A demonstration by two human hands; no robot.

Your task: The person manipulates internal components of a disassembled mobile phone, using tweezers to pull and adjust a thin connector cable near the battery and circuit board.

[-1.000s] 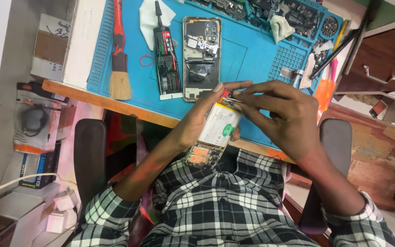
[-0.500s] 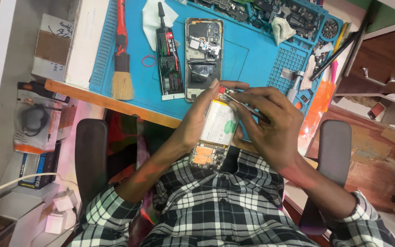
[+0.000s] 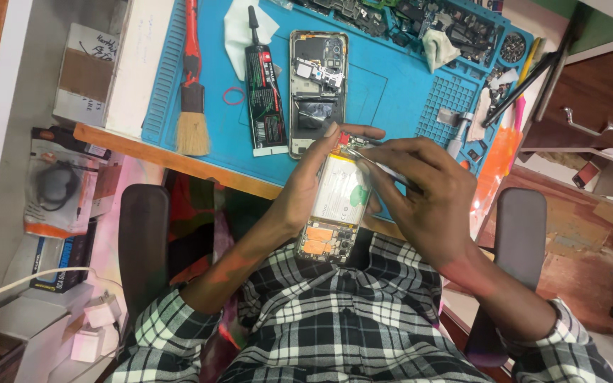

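Both hands work on an opened phone held over the lap, at the near edge of the bench.

The left hand [image 3: 303,191] grasps the back-less smartphone with a white battery and orange-taped lower board [image 3: 335,209] from its side; the right hand [image 3: 427,195] pinches thin metal tweezers [image 3: 377,164] whose tips sit at the phone's top end. The cover is already off and the battery still sits in place. On the blue silicone repair mat [image 3: 391,92] lie a second opened phone frame [image 3: 318,89], a black glue tube [image 3: 264,89] and a red-handled brush [image 3: 193,92]. What the tweezer tips grip is too small to tell; the phone's right edge is hidden by fingers.
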